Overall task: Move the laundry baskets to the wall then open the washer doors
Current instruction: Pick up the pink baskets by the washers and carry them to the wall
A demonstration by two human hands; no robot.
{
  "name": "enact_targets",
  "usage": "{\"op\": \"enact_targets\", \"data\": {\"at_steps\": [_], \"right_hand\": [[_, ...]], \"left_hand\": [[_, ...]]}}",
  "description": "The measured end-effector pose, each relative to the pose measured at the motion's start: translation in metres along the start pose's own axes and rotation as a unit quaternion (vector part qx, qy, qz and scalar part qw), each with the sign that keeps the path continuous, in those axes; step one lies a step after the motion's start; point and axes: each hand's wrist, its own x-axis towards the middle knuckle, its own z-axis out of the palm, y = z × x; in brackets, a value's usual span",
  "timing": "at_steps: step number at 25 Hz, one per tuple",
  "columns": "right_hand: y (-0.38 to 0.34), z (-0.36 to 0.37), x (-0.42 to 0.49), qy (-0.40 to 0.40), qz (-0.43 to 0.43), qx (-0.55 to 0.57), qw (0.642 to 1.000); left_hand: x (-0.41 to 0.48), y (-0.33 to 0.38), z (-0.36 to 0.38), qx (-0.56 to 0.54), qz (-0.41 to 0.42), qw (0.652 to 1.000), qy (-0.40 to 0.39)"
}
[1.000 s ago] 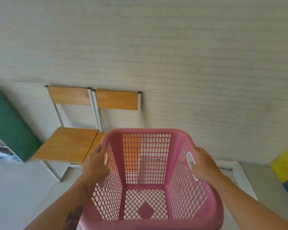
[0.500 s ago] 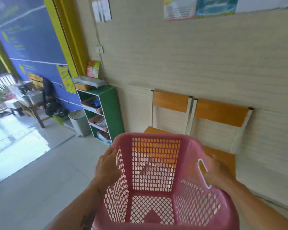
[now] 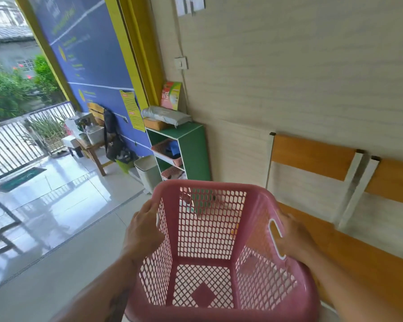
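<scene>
- An empty pink laundry basket [image 3: 221, 256], likely light and stiff, was carried.
- The left hand [image 3: 143, 231] and right hand [image 3: 292, 238] each gripped a side handle, the natural holds.

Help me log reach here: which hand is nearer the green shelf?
Left. The left hand grips the pink basket on the side facing the green shelf; the right hand grips the far side, by the wooden chairs.

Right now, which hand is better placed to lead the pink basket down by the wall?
Right, though both grip. The right hand holds the pink perforated plastic laundry basket at its white-edged handle slot on the wall side, above the wooden chairs; the left hand is on the floor side.
</scene>
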Motion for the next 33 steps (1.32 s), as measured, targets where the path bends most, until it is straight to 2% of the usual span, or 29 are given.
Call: {"op": "enact_targets", "data": {"at_steps": [9,13,18,20,23,25,27,33], "right_hand": [[-0.046,0.059,0.189,-0.002,0.032,-0.01,0.999],[-0.049,0.11,0.266,0.014,0.089,-0.018,0.996],[-0.044,0.18,0.348,0.047,0.221,-0.025,0.974],[-0.038,0.209,0.374,0.055,0.26,-0.045,0.963],[-0.026,0.254,0.401,0.035,0.286,-0.085,0.954],[-0.011,0.29,0.413,-0.002,0.295,-0.121,0.948],[0.001,0.321,0.417,-0.041,0.317,-0.144,0.937],[0.031,0.375,0.427,-0.068,0.345,-0.148,0.924]], "left_hand": [[0.201,-0.075,0.052,0.012,-0.005,1.0,0.001],[0.305,-0.114,0.114,-0.03,0.015,0.998,-0.044],[0.424,-0.156,0.217,-0.092,0.038,0.983,-0.153],[0.458,-0.164,0.256,-0.138,0.013,0.974,-0.18],[0.495,-0.174,0.311,-0.176,-0.075,0.957,-0.22],[0.51,-0.185,0.35,-0.234,-0.165,0.925,-0.251],[0.515,-0.196,0.382,-0.282,-0.22,0.892,-0.278],[0.525,-0.217,0.44,-0.304,-0.255,0.871,-0.29]]}}
